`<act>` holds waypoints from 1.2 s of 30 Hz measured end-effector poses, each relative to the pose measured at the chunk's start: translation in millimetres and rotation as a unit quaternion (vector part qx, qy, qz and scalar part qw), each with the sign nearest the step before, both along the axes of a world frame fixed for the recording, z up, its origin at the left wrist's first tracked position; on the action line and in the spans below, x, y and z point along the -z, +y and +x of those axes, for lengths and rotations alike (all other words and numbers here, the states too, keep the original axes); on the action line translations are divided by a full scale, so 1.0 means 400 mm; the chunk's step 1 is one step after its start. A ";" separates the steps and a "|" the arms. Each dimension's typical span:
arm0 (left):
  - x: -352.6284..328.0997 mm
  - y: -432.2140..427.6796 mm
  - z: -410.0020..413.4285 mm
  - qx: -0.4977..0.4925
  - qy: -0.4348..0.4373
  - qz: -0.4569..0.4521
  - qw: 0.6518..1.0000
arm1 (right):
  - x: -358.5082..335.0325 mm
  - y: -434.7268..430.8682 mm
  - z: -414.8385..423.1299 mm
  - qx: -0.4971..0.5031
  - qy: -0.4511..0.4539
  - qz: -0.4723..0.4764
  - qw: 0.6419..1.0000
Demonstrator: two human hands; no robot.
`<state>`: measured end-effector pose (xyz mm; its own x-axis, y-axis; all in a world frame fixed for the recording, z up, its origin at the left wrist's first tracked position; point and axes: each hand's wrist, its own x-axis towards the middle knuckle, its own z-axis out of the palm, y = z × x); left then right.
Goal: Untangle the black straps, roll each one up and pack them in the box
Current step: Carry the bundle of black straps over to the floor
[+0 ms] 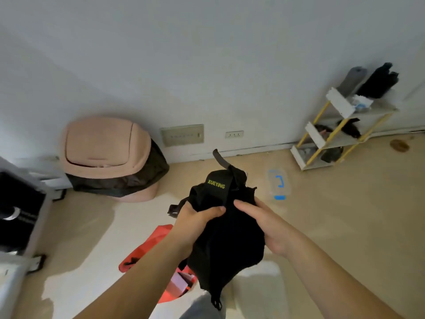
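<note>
The tangled bundle of black straps [226,240] was held in the air above the floor [333,215], with the left hand [195,218] curled round its upper left side and the right hand [262,223] gripping its right. It looked soft, light and limp, likelier to sag and snag than to slip, so the labelled end [216,184] sticking up on top seemed the best place to pinch and draw one strap free. A clear container [279,184] with blue clips, possibly the box, lay on the floor beyond.
</note>
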<state>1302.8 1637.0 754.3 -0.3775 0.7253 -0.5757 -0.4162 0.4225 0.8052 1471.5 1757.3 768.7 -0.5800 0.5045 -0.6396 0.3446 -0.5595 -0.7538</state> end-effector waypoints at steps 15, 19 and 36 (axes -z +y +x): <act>0.096 0.566 -0.240 -0.075 -0.034 -0.005 0.997 | 0.065 0.642 -0.292 -0.106 -0.034 -0.017 0.994; 0.187 0.673 -0.256 -0.096 -0.019 -0.027 0.995 | 0.155 0.780 -0.330 -0.177 -0.037 -0.026 0.983; 1.364 0.859 -0.353 -0.085 -0.069 -0.255 0.961 | 1.438 0.959 -0.451 -0.219 -0.196 -0.179 0.939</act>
<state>1161.6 1980.8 208.6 -0.3595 0.2711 -0.8929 -0.6023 0.6635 0.4439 1291.0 2140.7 193.4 -0.3666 -0.0154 -0.9303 0.8118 -0.4938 -0.3117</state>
